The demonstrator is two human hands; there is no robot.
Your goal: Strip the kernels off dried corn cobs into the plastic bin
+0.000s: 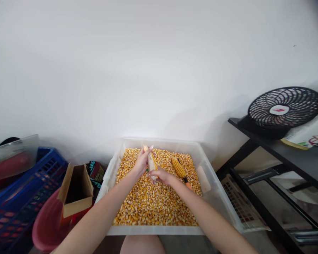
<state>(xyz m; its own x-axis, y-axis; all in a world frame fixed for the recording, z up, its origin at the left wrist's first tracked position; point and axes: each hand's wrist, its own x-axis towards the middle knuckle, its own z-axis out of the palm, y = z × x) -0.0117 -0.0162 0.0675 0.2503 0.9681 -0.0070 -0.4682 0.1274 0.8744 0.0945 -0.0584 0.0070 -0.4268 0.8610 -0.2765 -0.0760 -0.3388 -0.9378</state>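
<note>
Both my hands grip one corn cob [151,163], held tilted above a bed of loose corn kernels [153,204]. Much of the cob's near side looks pale and stripped, with some yellow kernels along its right edge. Wrapped round its upper part is my left hand [142,159]. My right hand [160,174] closes on the lower end. The kernels lie in a translucent plastic bin [214,183]. Right of my hands, a full yellow corn cob [178,167] rests on the kernels, touching a tool with a black and orange handle [187,182], partly hidden by my right arm.
A white wall rises behind the bin. To the left stand a blue crate [49,158], a pink basin [46,222] and an open cardboard box [78,190]. On the right, a black table [302,155] carries a black fan [284,107].
</note>
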